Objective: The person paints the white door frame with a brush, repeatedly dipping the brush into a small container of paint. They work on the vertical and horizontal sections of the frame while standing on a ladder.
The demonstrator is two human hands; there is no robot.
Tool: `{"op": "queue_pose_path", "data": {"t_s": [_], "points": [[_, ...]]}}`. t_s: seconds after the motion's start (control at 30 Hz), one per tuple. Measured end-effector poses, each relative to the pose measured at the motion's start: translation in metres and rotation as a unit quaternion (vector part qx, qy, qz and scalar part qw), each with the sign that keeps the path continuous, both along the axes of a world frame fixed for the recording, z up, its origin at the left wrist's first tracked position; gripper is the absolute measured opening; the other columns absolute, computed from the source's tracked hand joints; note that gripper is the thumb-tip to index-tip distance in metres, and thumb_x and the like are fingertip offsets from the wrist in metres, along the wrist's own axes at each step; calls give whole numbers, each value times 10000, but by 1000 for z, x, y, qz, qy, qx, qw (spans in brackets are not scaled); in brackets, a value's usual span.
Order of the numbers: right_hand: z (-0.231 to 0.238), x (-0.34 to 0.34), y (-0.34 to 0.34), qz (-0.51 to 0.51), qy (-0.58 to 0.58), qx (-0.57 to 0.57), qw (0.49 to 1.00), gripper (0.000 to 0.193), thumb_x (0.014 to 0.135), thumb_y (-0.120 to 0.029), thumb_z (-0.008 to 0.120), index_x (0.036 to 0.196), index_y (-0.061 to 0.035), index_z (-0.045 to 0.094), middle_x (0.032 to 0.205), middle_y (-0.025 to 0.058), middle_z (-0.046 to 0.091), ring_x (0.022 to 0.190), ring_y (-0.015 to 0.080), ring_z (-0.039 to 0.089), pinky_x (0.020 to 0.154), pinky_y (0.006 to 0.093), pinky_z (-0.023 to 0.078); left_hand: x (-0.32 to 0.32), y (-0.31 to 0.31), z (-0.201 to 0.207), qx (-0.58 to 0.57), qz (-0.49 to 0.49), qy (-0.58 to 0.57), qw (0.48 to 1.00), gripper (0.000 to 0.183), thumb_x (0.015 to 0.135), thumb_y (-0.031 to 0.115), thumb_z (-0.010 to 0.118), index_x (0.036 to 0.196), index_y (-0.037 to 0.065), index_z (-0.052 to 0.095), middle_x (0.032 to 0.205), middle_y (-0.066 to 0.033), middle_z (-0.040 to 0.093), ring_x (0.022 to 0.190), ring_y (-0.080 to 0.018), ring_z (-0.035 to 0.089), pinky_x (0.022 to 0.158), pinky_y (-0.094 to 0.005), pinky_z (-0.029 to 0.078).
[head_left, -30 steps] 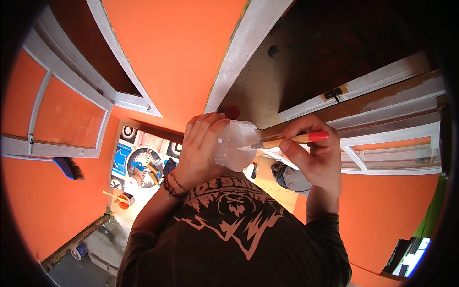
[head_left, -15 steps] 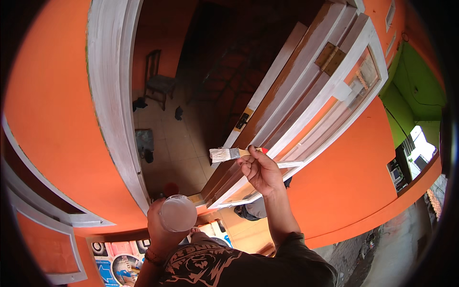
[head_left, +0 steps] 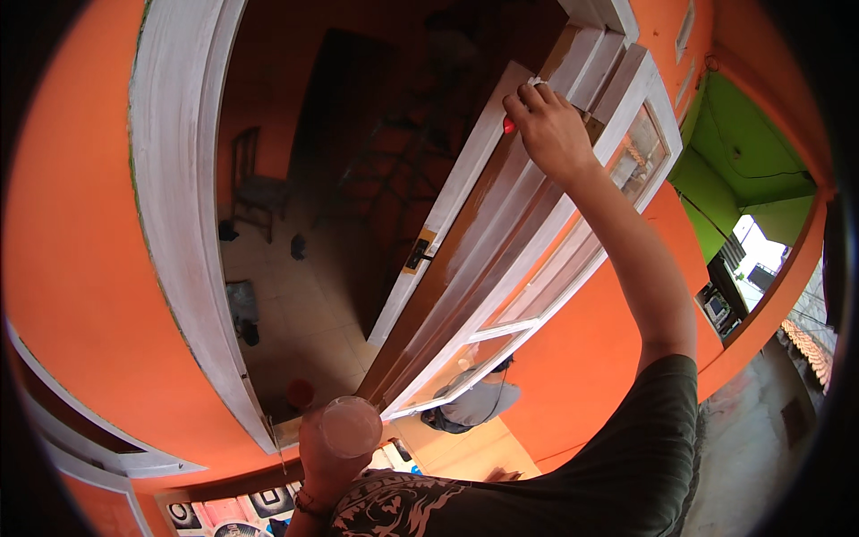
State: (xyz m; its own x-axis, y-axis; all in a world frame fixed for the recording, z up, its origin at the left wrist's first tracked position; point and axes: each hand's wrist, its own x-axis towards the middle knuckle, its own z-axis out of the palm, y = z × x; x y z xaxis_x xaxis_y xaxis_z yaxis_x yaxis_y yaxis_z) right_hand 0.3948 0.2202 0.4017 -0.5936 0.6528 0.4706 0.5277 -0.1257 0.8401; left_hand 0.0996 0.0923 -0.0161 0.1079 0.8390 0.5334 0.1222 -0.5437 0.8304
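My right hand (head_left: 555, 134) is raised and closed around a paintbrush (head_left: 509, 124). Only the red handle tip and a bit of white by the fingers show; the bristles are mostly hidden. The hand is at the upper part of the right door frame (head_left: 501, 215), which is part whitish, part bare brown. Whether the bristles touch the wood I cannot tell. Low in front of my body, my left hand (head_left: 320, 465) is wrapped round a translucent cup (head_left: 351, 427), apparently with pale liquid inside. The white door edge with a dark lock (head_left: 418, 254) stands left of the frame.
A white-framed glass window (head_left: 564, 268) adjoins the frame on the right. The left door frame (head_left: 183, 179) is whitish, beside an orange wall (head_left: 80, 197). Inside the dim room stand a wooden chair (head_left: 259, 188) and a reddish container (head_left: 300, 392). A grey bag-like object (head_left: 483, 400) lies below the window.
My right hand has lifted the paintbrush from mid-view up to the top of the right frame; its bristles were in plain sight before. The cup remains low in my left hand.
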Motion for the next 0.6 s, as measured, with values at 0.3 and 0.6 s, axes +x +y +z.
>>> {"op": "queue_pose_path", "data": {"t_s": [0.3,0.6], "points": [[-106,-18,7,74,153,-219,961,239,793,-26,666,1031,-26,647,980,145,623,948,343,659,821,417,569,-1,13,2,-20,-16,-15,1000,725,569,176,937,1178,38,568,1109,-138,623,1022,-311,629,875,-412,504],[122,6,38,72,215,51,973,191,878,-162,655,1030,-53,615,907,230,682,908,456,650,783,532,524,10,18,-26,-41,-30,-3,999,826,539,208,949,1228,37,526,1108,-137,630,1020,-317,635,886,-417,507]]}}
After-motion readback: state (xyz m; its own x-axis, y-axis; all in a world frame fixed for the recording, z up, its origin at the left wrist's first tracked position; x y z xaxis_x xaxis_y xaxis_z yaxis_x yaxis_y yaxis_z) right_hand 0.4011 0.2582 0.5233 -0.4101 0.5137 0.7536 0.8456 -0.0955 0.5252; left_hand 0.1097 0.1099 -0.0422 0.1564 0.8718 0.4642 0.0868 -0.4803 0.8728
